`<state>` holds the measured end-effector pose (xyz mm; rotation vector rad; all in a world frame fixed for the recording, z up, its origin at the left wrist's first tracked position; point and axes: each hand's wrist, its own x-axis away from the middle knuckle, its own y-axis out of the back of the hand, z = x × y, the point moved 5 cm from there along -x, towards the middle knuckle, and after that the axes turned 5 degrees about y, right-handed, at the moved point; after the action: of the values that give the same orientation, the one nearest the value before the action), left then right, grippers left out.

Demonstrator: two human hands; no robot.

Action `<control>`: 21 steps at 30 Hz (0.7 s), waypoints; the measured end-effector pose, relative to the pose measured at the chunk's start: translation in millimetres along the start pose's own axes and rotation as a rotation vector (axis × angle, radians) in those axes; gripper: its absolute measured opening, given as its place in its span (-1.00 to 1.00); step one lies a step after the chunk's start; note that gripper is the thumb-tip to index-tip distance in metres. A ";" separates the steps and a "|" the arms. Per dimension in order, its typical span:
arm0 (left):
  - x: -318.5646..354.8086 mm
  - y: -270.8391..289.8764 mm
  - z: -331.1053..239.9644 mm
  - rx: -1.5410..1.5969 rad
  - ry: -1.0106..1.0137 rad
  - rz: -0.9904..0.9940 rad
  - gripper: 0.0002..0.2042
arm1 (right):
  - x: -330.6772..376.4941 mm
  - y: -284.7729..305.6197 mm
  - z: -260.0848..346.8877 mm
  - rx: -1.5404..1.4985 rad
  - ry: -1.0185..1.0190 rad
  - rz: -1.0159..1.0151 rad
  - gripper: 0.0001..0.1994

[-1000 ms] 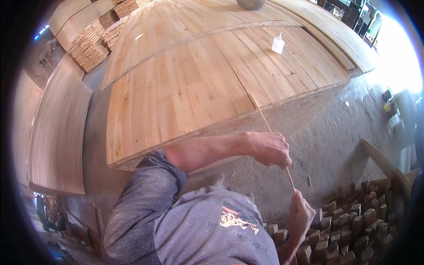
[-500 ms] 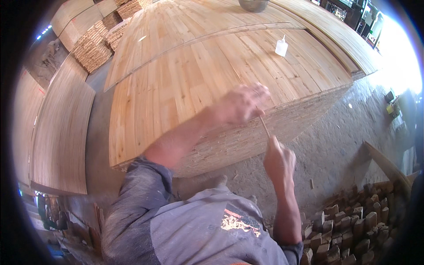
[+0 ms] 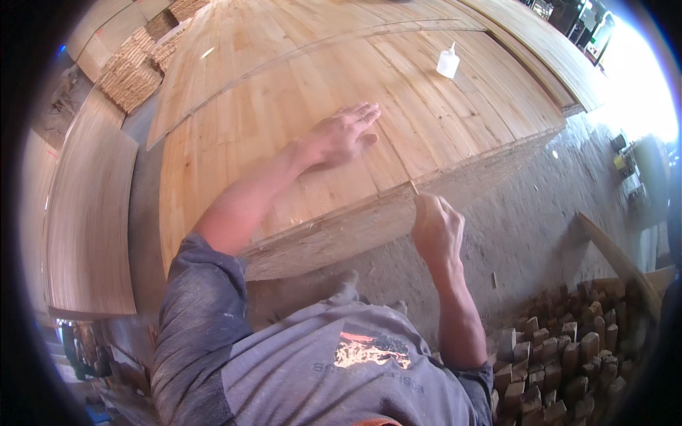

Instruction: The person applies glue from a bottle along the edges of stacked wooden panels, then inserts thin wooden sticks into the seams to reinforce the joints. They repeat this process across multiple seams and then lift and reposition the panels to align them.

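My left hand rests on the top board of a stack of wide wooden panels, its fingers stretched out and holding nothing. My right hand is closed round a thin wooden stick at the stack's near edge. Only the stick's tip shows above the fist, close to a seam between two strips of the board; whether it touches the seam I cannot tell. Farther back on the board stands a white squeeze bottle with a narrow nozzle.
More stacked panels stand to the left, with piled timber at the far left. Many cut wooden blocks are heaped at the lower right, beside a slanting plank. Grey floor runs along the stack's right side.
My left hand has come away from the stick, moving left to lie on the board. My right hand has moved slightly up and left with the stick. The view has shifted a little.
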<state>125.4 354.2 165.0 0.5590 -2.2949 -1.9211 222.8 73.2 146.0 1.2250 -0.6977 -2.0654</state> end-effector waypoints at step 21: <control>-2.0 3.3 -2.4 -0.003 -0.006 -0.030 -0.36 | -49.4 2.4 -30.6 -0.176 0.112 0.104 -0.91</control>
<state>127.3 353.0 168.9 0.5912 -2.2998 -1.9420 269.0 104.5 162.3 1.1697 -0.5057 -1.9130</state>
